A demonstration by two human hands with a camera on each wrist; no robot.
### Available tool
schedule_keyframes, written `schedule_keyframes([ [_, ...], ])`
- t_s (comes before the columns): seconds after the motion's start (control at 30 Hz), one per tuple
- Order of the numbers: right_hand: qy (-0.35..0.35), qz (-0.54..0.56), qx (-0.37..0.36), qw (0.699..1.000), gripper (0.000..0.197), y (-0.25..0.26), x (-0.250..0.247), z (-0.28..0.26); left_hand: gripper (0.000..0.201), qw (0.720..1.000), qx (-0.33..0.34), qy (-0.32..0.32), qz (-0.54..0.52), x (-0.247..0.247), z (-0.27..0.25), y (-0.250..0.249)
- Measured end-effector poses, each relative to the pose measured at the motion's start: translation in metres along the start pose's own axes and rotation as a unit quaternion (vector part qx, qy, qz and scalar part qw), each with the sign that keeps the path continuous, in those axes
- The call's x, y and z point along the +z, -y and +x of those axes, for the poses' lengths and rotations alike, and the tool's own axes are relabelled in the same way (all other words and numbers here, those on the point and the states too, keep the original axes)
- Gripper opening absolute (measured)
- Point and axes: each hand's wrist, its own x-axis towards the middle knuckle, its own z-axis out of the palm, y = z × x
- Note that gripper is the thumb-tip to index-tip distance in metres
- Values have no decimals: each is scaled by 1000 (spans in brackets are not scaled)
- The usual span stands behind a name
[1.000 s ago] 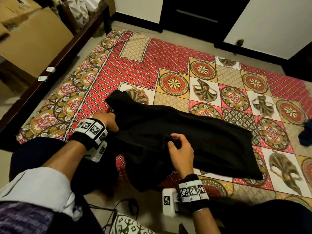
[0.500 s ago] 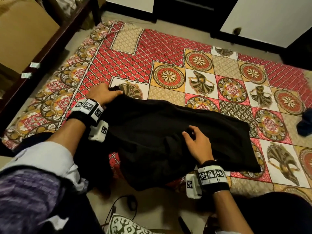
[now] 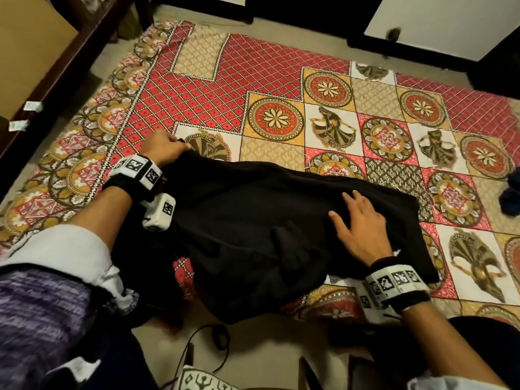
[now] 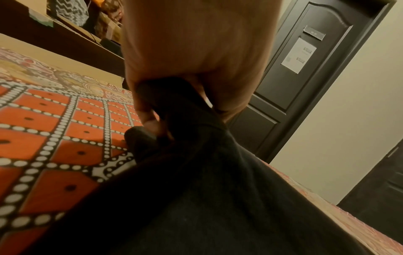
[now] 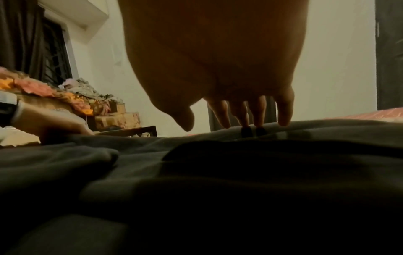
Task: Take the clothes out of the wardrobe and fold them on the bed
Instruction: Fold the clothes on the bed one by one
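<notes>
Left hand pinched far-left corner of black garment; right hand lay flat, fingers spread, mid-cloth. Near hem overhung bed edge, seemingly.

Setting: a bedroom in a home. A bed spread with a red and gold patterned sheet fills the view; a dark panelled door with a paper notice stands at its far side against cream walls. Cardboard boxes heaped with crumpled cloth stand at the left, beside a dark curtain and a barred window.
</notes>
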Motion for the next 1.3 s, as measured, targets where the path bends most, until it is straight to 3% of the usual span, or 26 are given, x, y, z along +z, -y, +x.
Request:
schedule_keyframes([
  [0.1,27,-68,20,997,71,-40,-4,13,26,995,22,-95,25,-6,0,9],
  [0.23,110,-106,38,988,70,-84,-8,20,20,997,-15,-46,67,9,1,27],
  [0.3,109,-79,22,991,69,-92,-12,23,21,995,4,-77,60,11,-2,26],
  [0.4,50,-53,3,997,69,-104,-18,28,47,972,168,-129,106,5,-8,10],
  [0.5,58,-36,36,997,69,-122,-19,31,51,937,312,-41,150,6,-9,-2],
  [0.57,88,-41,59,994,71,-132,-15,32,46,921,316,40,224,14,-6,-1],
  [0.63,117,-59,63,989,70,-135,-11,34,43,911,271,67,305,22,-4,6],
  [0.83,128,-39,79,988,67,-136,-13,32,50,932,211,-25,294,27,-1,9],
  [0.93,85,-54,80,992,73,-123,-16,24,38,906,331,-93,248,21,-20,-12],
  [1.0,80,-37,58,994,79,-112,-16,18,36,893,409,-31,187,22,-39,-23],
  [1.03,98,-29,56,993,81,-109,-16,15,46,896,398,42,192,25,-47,-25],
  [1.1,146,-32,71,986,87,-116,-12,13,84,896,311,173,267,35,-57,-17],
  [1.13,160,-35,80,983,92,-123,-11,13,101,892,261,208,304,36,-57,-9],
  [1.2,171,-16,95,980,102,-133,-12,17,126,891,210,232,328,32,-53,5],
  [1.3,169,-41,96,980,111,-127,-20,14,135,873,188,238,382,26,-48,11],
])
